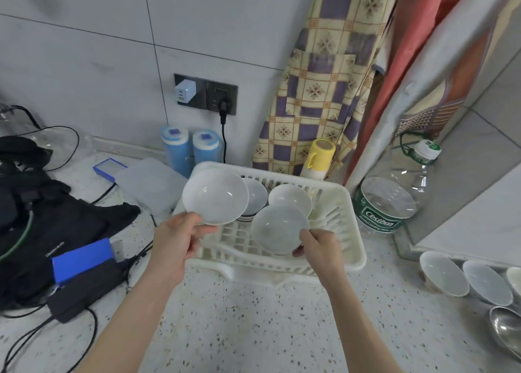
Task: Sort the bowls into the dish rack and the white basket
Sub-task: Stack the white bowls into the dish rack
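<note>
A speckled terrazzo counter (253,330) meets a grey tiled wall (84,48), where a white charger (184,91) and a black plug (223,108) sit in a double socket; a checked cloth (318,76) hangs in the corner. A large clear water bottle (392,200) beside the white basket (349,231) carries a green label reading "Cestbon" — smaller print is unreadable. Over the basket, the left hand (180,240) pinches the rim of a large white bowl (215,195), while the right hand (320,245) grips the edge of a smaller bowl (279,230), tilted. Two more bowls (290,198) lean inside the basket; others (444,274) stand at right by the counter's edge — near a metal spoon (507,327).
</note>
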The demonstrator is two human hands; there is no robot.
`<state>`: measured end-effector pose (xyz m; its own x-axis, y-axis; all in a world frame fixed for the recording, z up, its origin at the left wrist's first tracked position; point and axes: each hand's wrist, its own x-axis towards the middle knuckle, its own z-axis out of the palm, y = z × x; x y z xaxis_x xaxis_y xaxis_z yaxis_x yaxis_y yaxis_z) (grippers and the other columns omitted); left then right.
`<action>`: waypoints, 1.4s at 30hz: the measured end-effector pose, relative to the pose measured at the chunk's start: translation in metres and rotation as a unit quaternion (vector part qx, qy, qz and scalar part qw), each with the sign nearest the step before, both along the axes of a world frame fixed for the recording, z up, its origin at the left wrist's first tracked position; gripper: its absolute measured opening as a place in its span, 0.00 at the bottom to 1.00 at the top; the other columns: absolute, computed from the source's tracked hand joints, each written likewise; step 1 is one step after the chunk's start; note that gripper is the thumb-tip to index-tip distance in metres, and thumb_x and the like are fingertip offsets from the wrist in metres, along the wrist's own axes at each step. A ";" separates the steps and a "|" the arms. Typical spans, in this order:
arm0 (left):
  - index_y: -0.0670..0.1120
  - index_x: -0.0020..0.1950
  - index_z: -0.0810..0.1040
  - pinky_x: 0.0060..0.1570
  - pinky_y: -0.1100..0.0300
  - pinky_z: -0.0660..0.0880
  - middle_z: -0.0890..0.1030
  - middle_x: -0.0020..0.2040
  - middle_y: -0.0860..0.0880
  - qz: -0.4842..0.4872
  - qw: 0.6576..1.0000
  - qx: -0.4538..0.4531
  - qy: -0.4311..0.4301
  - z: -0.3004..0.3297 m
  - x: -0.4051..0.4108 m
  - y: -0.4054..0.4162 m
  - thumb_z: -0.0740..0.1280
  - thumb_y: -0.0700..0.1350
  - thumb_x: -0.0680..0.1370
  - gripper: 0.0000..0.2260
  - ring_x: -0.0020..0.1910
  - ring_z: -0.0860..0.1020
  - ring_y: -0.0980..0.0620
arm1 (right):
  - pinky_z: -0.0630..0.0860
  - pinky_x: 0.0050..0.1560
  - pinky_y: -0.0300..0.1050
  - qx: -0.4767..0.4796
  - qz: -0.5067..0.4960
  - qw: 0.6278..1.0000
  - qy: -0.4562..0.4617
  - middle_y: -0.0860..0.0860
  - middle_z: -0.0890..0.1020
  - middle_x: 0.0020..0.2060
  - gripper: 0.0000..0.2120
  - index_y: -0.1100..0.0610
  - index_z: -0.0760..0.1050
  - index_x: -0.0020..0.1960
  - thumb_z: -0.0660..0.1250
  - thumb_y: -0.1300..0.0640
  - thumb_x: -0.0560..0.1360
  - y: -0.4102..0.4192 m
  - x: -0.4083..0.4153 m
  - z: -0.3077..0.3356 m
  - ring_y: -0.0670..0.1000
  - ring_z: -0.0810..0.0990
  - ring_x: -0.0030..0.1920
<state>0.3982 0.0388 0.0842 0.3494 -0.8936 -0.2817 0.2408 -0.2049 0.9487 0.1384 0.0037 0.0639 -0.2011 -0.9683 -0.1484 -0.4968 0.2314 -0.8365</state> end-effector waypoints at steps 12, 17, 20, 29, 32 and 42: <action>0.45 0.52 0.81 0.18 0.69 0.60 0.87 0.38 0.45 -0.056 0.998 0.019 -0.016 -0.014 0.000 -0.051 0.64 0.41 0.76 0.08 0.16 0.63 0.57 | 0.69 0.25 0.35 0.063 -0.005 0.993 0.103 0.48 0.82 0.22 0.22 0.59 0.77 0.24 0.57 0.52 0.72 -0.023 0.028 -0.014 0.44 0.72 0.23; 0.47 0.52 0.82 0.19 0.67 0.64 0.87 0.36 0.47 -0.047 0.998 0.010 -0.029 -0.024 -0.004 -0.060 0.65 0.40 0.75 0.09 0.18 0.66 0.57 | 0.69 0.28 0.36 0.093 -0.010 0.988 0.119 0.49 0.82 0.22 0.23 0.56 0.73 0.21 0.57 0.52 0.73 -0.032 0.033 -0.017 0.44 0.72 0.23; 0.48 0.54 0.81 0.18 0.68 0.65 0.87 0.36 0.47 -0.037 0.999 -0.005 -0.035 -0.029 -0.004 -0.063 0.65 0.40 0.75 0.10 0.17 0.66 0.57 | 0.71 0.31 0.39 0.125 -0.004 0.985 0.116 0.49 0.82 0.23 0.20 0.56 0.73 0.24 0.57 0.52 0.72 -0.037 0.036 -0.017 0.47 0.73 0.25; 0.45 0.57 0.82 0.19 0.68 0.67 0.86 0.33 0.51 -0.007 0.995 -0.014 -0.097 -0.041 -0.006 -0.066 0.65 0.40 0.75 0.13 0.17 0.69 0.58 | 0.72 0.36 0.39 0.190 0.050 0.975 0.102 0.52 0.83 0.25 0.13 0.60 0.78 0.30 0.58 0.57 0.67 -0.047 0.035 -0.030 0.48 0.73 0.29; 0.44 0.59 0.81 0.20 0.68 0.68 0.86 0.33 0.52 -0.011 0.994 -0.009 -0.105 -0.042 -0.008 -0.067 0.65 0.41 0.75 0.14 0.18 0.70 0.58 | 0.69 0.32 0.38 0.212 0.066 0.968 0.116 0.53 0.83 0.25 0.09 0.62 0.77 0.35 0.58 0.60 0.66 -0.051 0.033 -0.036 0.49 0.72 0.27; 0.45 0.61 0.81 0.22 0.70 0.70 0.86 0.33 0.51 -0.016 0.994 -0.006 -0.110 -0.043 -0.008 -0.064 0.65 0.41 0.76 0.15 0.18 0.71 0.58 | 0.65 0.32 0.40 0.263 0.112 0.939 0.189 0.52 0.74 0.25 0.06 0.60 0.71 0.35 0.62 0.62 0.71 -0.058 0.031 -0.047 0.49 0.70 0.27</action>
<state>0.3900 -0.0253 0.0412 0.3725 -0.9084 -0.1900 0.0205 -0.1966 0.9803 0.1690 -0.0544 0.0173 -0.1366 -0.8047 -0.5777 -0.8204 0.4188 -0.3894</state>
